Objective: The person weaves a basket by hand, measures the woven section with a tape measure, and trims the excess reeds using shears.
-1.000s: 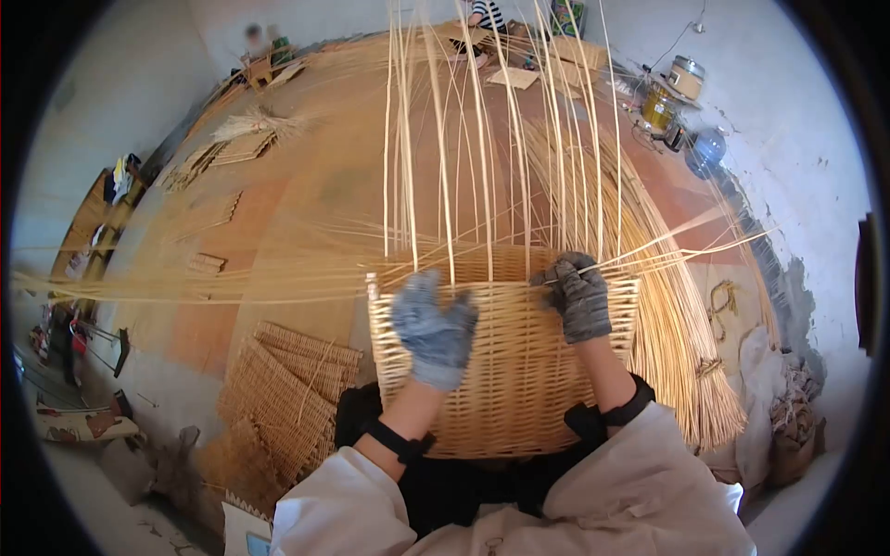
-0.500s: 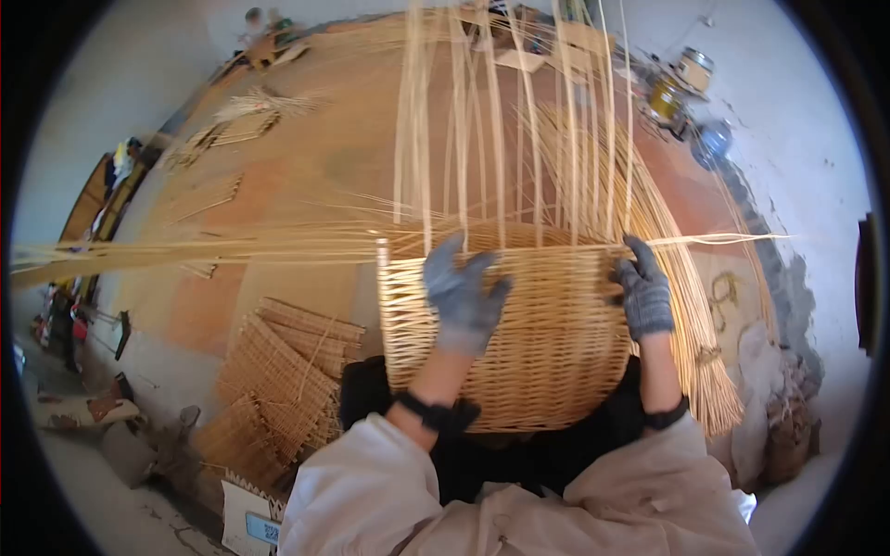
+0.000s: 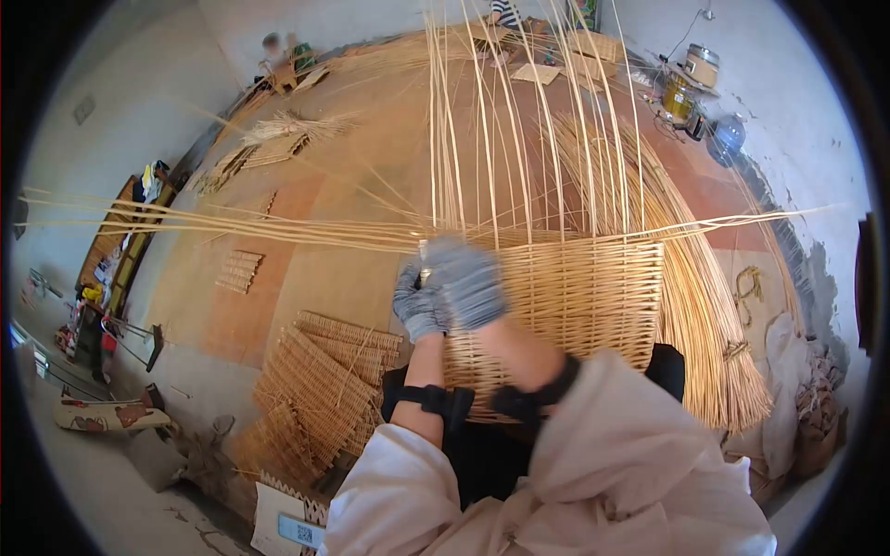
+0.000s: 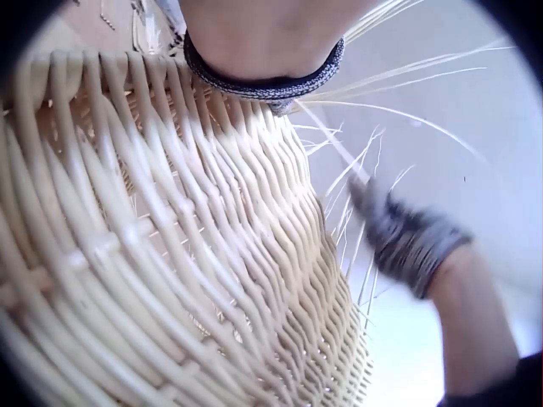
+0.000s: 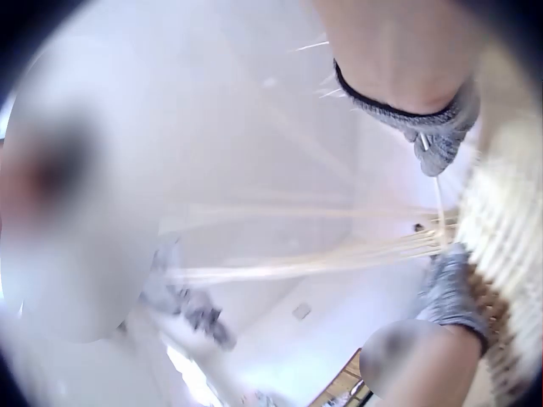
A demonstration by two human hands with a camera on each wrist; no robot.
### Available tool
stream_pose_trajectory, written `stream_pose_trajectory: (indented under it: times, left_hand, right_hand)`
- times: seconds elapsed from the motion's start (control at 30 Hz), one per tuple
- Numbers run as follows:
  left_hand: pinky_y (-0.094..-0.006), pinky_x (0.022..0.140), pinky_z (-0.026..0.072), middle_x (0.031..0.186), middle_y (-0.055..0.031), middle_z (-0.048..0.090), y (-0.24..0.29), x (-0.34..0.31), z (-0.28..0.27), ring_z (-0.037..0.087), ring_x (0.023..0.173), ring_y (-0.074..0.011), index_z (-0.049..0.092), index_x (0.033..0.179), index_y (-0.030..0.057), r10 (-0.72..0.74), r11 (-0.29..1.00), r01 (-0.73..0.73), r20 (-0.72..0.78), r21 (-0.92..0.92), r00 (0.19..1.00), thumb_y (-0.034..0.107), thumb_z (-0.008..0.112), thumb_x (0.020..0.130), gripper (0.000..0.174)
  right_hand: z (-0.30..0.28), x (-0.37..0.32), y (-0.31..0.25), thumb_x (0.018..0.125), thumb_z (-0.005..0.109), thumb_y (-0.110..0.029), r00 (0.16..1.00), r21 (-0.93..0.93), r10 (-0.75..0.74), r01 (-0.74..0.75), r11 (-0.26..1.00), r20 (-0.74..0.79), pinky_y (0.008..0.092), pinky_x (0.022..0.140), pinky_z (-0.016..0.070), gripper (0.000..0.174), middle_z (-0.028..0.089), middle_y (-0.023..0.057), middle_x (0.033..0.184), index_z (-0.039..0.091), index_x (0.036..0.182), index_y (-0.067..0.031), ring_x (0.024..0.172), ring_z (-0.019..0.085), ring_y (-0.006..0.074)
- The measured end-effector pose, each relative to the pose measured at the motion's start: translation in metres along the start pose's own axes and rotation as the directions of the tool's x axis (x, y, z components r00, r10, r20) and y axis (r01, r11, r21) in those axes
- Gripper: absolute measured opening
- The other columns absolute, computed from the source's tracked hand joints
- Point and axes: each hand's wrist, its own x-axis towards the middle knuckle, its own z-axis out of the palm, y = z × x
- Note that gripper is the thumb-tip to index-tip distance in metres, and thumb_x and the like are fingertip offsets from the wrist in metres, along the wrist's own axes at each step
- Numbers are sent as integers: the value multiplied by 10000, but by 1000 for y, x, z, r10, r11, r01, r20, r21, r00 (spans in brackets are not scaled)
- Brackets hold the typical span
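Note:
A part-woven wicker basket point(image 3: 575, 296) rests upright against the person's lap, with tall upright rods point(image 3: 528, 176) rising from it. At its left top corner, my gloved left hand point(image 3: 419, 304) grips the woven edge; its fingertips are partly hidden in the head view. The gloved right hand point(image 3: 464, 283) is crossed over to that same corner and looks blurred. In the left wrist view, the right hand point(image 4: 416, 242) pinches a thin wicker strand point(image 4: 333, 140) that runs toward the basket's corner. Long weaving strands point(image 3: 278, 229) stretch out leftward from that corner.
A tied bundle of rods point(image 3: 691, 315) lies along the basket's right. Stacked woven panels point(image 3: 324, 380) lie on the floor at the left, with a white card point(image 3: 283, 524) nearer. Other strands point(image 3: 742, 220) stick out rightward. A person in stripes point(image 3: 503, 14) is at the back.
The right hand has left the basket's right end and crossed to the left corner. My left hand has moved from the front wall to that corner. The basket sits further right in view.

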Motion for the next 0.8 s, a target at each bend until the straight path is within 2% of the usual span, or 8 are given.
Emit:
stream_pose_trajectory:
  times: [0.1, 0.23, 0.33, 0.43, 0.5, 0.57, 0.7, 0.8]
  left_hand:
    - [-250, 757, 443, 880, -99, 592, 25, -12, 17, 541, 833, -176, 580, 934, -53, 14, 951, 9, -74, 309, 997, 56, 711, 670, 314]
    - [-289, 733, 442, 927, -139, 599, 62, 18, 32, 560, 809, -203, 540, 1011, -72, -256, 570, 124, 32, 812, 966, 280, 731, 673, 524]
    - [-294, 709, 438, 911, -128, 600, 44, 44, 26, 550, 784, -199, 546, 1000, -66, -302, 483, -10, 177, 876, 937, 322, 731, 666, 545]
    - [-294, 734, 430, 947, -129, 597, 41, 43, 29, 548, 823, -204, 545, 1033, -51, -432, 521, 277, -31, 807, 901, 285, 711, 686, 510]
    - [-296, 735, 431, 950, -151, 595, 30, 52, 21, 549, 821, -209, 508, 1059, -89, -427, 550, 322, -71, 771, 901, 326, 730, 645, 627]
    - [-299, 748, 429, 1013, -159, 568, 36, 44, 33, 540, 862, -217, 469, 1099, -92, -421, 548, 356, -117, 757, 899, 336, 721, 654, 667]
    - [-283, 843, 389, 1121, -174, 514, 26, 49, 32, 498, 996, -232, 408, 1152, -97, -539, 537, 435, -104, 722, 836, 369, 716, 658, 746]
    - [-278, 866, 377, 1121, -172, 516, 34, 43, 39, 499, 1000, -229, 412, 1164, -76, -509, 559, 369, -44, 742, 859, 380, 708, 666, 737]
  right_hand:
    - [21, -15, 104, 829, 507, -99, 964, 573, 261, -182, 799, -58, 273, 671, 530, 172, 588, 108, 887, 520, 953, 19, 774, 604, 181]
    - [8, -4, 112, 842, 498, -98, 702, 844, 469, -417, -339, 535, 315, 691, 540, 166, 581, 150, 903, 531, 938, 33, 795, 601, 238]
    - [62, 46, 164, 821, 508, -81, 933, 780, 222, -360, 512, 284, 328, 740, 521, 213, 563, 172, 973, 509, 1000, 34, 848, 589, 239]
    - [65, 144, 110, 791, 507, -35, 971, 338, 238, -213, 917, -35, 330, 757, 499, 314, 534, 177, 1048, 458, 1101, -16, 890, 571, 240]
    - [45, 155, 97, 784, 501, -11, 935, 512, 314, -191, 837, -165, 317, 735, 493, 376, 524, 174, 1074, 428, 1151, -42, 894, 565, 226]
    - [12, 107, 104, 790, 491, 0, 890, 963, 452, -80, 259, -48, 292, 682, 497, 401, 527, 168, 1074, 404, 1179, -54, 878, 567, 198]
    - [4, -16, 130, 811, 506, -65, 750, 739, 144, -661, 126, 646, 209, 539, 458, 296, 583, 83, 856, 415, 1092, -50, 684, 544, 65]
    - [16, -3, 116, 781, 543, -86, 953, 975, 208, -210, -76, 222, 228, 546, 465, 235, 576, 74, 772, 486, 1003, -39, 639, 554, 137]
